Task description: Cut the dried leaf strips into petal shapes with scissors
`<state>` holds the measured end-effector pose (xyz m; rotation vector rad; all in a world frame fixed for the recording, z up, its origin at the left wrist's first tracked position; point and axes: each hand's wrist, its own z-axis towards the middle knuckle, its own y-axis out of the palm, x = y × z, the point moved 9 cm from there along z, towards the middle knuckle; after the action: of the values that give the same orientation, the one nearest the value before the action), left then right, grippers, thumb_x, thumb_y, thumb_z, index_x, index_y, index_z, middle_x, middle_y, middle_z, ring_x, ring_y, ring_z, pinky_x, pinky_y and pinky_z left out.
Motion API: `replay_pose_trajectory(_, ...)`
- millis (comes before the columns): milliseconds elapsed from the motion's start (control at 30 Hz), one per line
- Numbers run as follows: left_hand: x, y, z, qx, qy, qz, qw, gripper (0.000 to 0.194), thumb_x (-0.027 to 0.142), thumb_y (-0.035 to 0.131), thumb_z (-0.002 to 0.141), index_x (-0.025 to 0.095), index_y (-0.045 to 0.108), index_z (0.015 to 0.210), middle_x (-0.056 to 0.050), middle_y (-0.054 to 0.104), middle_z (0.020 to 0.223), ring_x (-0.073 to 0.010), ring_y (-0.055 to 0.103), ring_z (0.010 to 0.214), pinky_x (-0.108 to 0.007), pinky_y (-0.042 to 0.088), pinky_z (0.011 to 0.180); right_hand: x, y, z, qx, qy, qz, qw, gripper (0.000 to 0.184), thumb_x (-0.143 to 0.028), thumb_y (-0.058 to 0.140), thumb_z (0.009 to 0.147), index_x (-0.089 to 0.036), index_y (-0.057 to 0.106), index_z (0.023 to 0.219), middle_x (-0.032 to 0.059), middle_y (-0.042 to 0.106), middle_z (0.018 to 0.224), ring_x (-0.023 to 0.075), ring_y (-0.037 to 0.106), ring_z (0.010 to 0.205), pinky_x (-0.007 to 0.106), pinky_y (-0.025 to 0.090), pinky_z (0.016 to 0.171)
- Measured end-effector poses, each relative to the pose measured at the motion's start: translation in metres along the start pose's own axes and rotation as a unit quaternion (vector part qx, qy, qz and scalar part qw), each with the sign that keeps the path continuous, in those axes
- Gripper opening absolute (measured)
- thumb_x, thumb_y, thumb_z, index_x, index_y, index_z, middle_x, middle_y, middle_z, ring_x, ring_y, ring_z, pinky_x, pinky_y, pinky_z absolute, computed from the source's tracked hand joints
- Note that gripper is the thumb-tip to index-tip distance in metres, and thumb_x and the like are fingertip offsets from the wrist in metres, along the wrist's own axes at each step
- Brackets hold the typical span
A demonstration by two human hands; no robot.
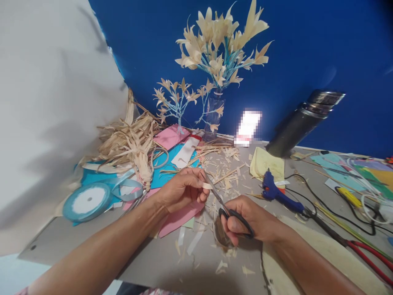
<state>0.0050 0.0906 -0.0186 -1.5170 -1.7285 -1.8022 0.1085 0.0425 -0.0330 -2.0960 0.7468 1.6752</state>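
My left hand (187, 186) pinches a small pale strip of husk (207, 186) between thumb and fingers. My right hand (242, 219) grips black-handled scissors (221, 200), fingers through the loops, with the blades pointing up and left against the strip. Below both hands, pale scraps and trimmings (225, 180) litter the grey table. A sheet of pink paper (175, 217) lies under my left hand. Behind stand husk flowers on blue stems (217, 45) in a clear bottle (215, 110), with a smaller flower spray (178, 100) beside it.
At left lie a roll of blue ribbon (87, 200) and a heap of dried corn husks (132, 143). At right are a blue glue gun (278, 192) with its cord, yellow paper (267, 164), red-handled scissors (368, 254) and a dark flask (302, 123). A blue wall (307, 49) rises behind.
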Motion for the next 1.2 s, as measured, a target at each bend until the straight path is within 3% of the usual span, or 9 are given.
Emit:
replay_pose_trajectory(300, 0.002, 0.0, 0.0, -0.019, -0.003, -0.003, 1.0, 0.012, 0.013, 0.068, 0.059, 0.011, 0.063, 0.069, -0.006, 0.064, 0.055, -0.0137, 0.056, 0.044, -0.023, 0.04, 0.045, 0.002, 0.0, 0.001, 0.008, 0.011, 0.004, 1.0, 0.054, -0.065, 0.068, 0.075, -0.013, 0.057, 0.063, 0.0039, 0.06, 0.054, 0.011, 0.047, 0.05, 0.023, 0.032, 0.05)
replay_pose_trajectory(700, 0.013, -0.006, -0.001, 0.012, 0.022, 0.053, 0.998, 0.01, 0.015, 0.069, 0.063, 0.012, 0.06, 0.068, -0.004, 0.064, 0.053, -0.0118, 0.055, 0.042, -0.02, 0.038, 0.042, 0.006, -0.005, -0.001, 0.02, 0.032, -0.027, 0.999, 0.055, -0.066, 0.066, 0.076, -0.014, 0.055, 0.059, 0.004, 0.06, 0.055, 0.0108, 0.048, 0.05, 0.024, 0.032, 0.049)
replay_pose_trajectory(1000, 0.014, -0.011, 0.001, 0.021, 0.029, 0.064, 0.997, 0.012, 0.015, 0.072, 0.063, 0.012, 0.061, 0.065, -0.005, 0.064, 0.055, -0.0113, 0.056, 0.043, -0.019, 0.039, 0.043, 0.012, -0.012, 0.0, 0.05, 0.041, -0.049, 0.997, 0.063, -0.071, 0.063, 0.076, -0.013, 0.056, 0.053, 0.0011, 0.051, 0.045, 0.0072, 0.035, 0.043, 0.025, 0.023, 0.045)
replay_pose_trajectory(1200, 0.015, -0.008, 0.003, 0.019, 0.056, 0.031, 0.998, 0.013, 0.014, 0.071, 0.065, 0.012, 0.059, 0.062, -0.004, 0.065, 0.063, -0.0098, 0.055, 0.046, -0.02, 0.039, 0.043, 0.003, -0.012, 0.001, 0.041, -0.012, -0.016, 0.999, 0.066, -0.075, 0.054, 0.08, -0.012, 0.06, 0.062, -0.0007, 0.048, 0.047, 0.0071, 0.034, 0.043, 0.024, 0.02, 0.043)
